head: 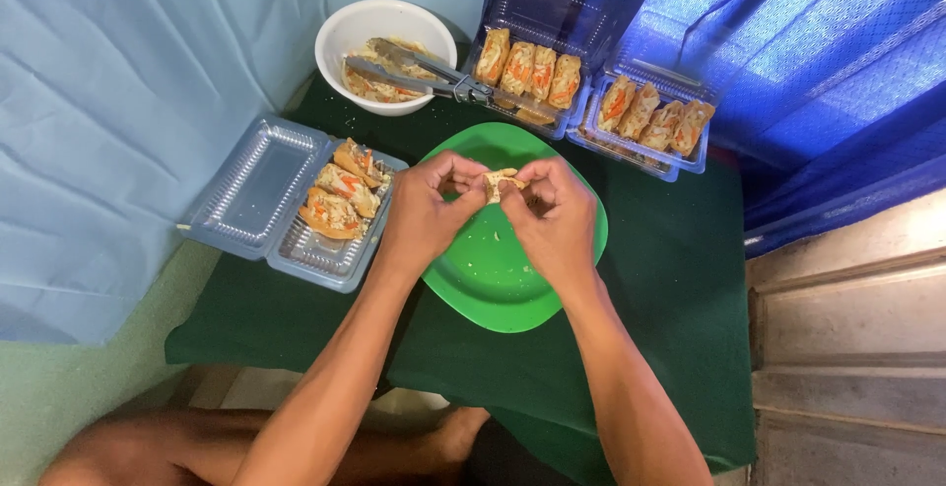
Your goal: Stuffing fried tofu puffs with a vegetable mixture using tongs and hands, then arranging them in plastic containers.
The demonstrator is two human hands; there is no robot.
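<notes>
My left hand (426, 212) and my right hand (554, 218) meet over a green plate (490, 284) and together pinch a small piece of filled bread (498, 181) between their fingertips. The piece is pale with a bit of filling showing, and my fingers hide most of it. A clear plastic box (317, 249) to the left of the plate lies open and holds three filled rolls (340, 192) with orange and cream filling.
A white bowl (340, 31) of creamy filling with metal tongs (424, 74) stands at the back. Two more clear boxes of filled rolls (527, 70) (652, 111) sit behind the plate. A dark green cloth (680, 279) covers the table; blue curtains hang around.
</notes>
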